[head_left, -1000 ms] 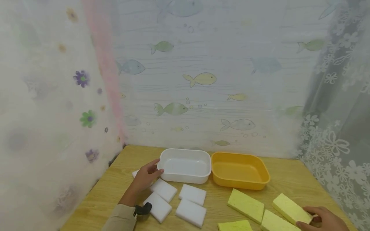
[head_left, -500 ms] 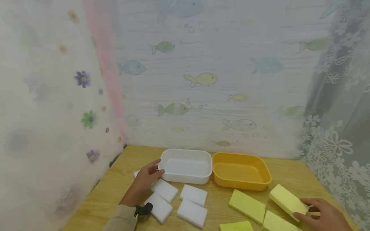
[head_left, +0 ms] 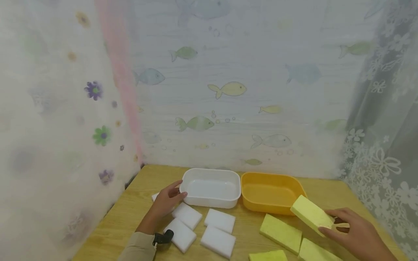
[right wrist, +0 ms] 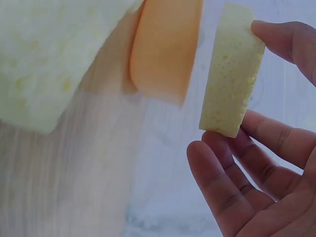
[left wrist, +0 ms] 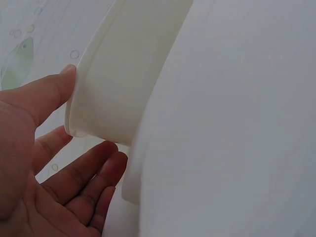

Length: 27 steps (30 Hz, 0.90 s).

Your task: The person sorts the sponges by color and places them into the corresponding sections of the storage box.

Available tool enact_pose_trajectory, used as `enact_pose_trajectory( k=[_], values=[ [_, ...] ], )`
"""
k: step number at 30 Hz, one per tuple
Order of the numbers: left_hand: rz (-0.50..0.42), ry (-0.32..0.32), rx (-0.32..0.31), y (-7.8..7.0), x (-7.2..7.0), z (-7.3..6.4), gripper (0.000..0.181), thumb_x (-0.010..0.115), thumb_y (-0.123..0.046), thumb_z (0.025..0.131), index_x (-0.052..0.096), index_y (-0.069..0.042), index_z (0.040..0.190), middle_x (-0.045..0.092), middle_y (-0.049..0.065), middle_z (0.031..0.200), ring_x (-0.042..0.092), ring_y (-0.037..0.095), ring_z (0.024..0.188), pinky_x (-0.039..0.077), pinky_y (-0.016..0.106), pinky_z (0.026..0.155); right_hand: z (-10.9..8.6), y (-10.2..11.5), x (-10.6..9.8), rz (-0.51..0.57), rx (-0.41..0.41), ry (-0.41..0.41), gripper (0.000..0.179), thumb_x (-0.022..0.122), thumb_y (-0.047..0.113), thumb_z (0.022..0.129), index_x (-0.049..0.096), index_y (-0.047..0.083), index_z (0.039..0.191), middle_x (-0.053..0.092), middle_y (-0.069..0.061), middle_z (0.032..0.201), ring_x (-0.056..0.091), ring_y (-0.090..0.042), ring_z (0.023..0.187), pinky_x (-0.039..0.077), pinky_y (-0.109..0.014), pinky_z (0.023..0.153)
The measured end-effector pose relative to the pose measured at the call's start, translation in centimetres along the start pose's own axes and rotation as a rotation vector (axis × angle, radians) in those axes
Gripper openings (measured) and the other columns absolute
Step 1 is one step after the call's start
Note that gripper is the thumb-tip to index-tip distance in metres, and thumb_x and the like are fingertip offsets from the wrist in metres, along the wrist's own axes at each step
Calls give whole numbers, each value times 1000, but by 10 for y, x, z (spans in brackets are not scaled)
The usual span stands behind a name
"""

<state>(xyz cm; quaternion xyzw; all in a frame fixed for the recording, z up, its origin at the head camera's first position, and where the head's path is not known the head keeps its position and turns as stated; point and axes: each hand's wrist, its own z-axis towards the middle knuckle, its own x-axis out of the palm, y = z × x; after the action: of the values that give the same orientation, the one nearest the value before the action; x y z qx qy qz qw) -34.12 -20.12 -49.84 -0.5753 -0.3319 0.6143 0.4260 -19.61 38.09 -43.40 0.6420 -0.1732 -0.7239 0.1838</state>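
R hand [head_left: 355,229] pinches sponge [head_left: 311,214] by near end, poss. snag on yel. tub [head_left: 266,206] ahead if low; L hand [head_left: 166,199], fingers loose, touches wh. tub [head_left: 209,202].

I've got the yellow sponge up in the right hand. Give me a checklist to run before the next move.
1. Right hand holding the yellow sponge: ok, pinched in its fingers.
2. Sponge off the table: ok, it looks lifted.
3. Orange tray upright: ok, opening faces up.
4. Sponge not touching the orange tray: cannot tell; they overlap in the head view.
5. Sponge inside the orange tray: not ok, most of it shows outside.
6. Left hand gripping the white tray firmly: cannot tell; it touches the tray's left end.
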Motion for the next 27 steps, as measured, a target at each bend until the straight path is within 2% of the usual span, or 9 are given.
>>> enact_pose_trajectory(
  k=[4, 6, 10, 15, 22, 27],
  values=[
    [3, -6, -4, 2, 1, 1, 70, 77, -40, 94, 50, -21, 155, 71, 10, 131, 66, 26, 123, 57, 39, 96, 4, 15, -1, 29, -72, -43, 72, 82, 55, 84, 67, 6, 133, 65, -11, 122, 64, -5, 88, 61, -28, 71],
    [-6, -3, -8, 3, 1, 1, 70, 77, -40, 94, 50, -21, 155, 71, 10, 132, 65, 25, 124, 56, 40, 97, 8, 22, -1, 42, -106, -47, 67, 83, 51, 84, 68, 7, 133, 65, -10, 120, 63, -2, 88, 61, -27, 72],
    [-26, 5, 5, 1, 1, 1, 70, 77, -38, 94, 49, -20, 155, 70, 11, 133, 65, 27, 126, 56, 43, 98, 17, 37, 2, 53, -172, -70, 62, 85, 48, 84, 70, 9, 130, 65, -7, 119, 65, -5, 90, 61, -26, 72],
    [-14, 4, 1, -1, 0, 0, 69, 77, -38, 95, 50, -20, 155, 71, 11, 132, 65, 26, 125, 57, 41, 97, 31, 54, 9, 82, -256, -97, 58, 85, 46, 83, 71, 10, 126, 67, -6, 119, 66, -10, 92, 61, -26, 72],
    [-18, -1, 6, -2, 1, 0, 68, 77, -38, 95, 50, -19, 154, 71, 12, 130, 65, 27, 125, 57, 42, 97, 49, 77, 20, 89, -312, -89, 60, 84, 48, 85, 71, 9, 128, 67, -5, 118, 68, -23, 98, 62, -29, 74],
    [-17, -5, 1, -1, 1, 2, 68, 77, -37, 95, 50, -19, 155, 70, 13, 132, 64, 28, 127, 56, 43, 98, 63, 92, 27, 102, -355, -89, 57, 83, 48, 86, 71, 10, 128, 68, -5, 117, 67, -24, 100, 62, -30, 74]
  ],
)
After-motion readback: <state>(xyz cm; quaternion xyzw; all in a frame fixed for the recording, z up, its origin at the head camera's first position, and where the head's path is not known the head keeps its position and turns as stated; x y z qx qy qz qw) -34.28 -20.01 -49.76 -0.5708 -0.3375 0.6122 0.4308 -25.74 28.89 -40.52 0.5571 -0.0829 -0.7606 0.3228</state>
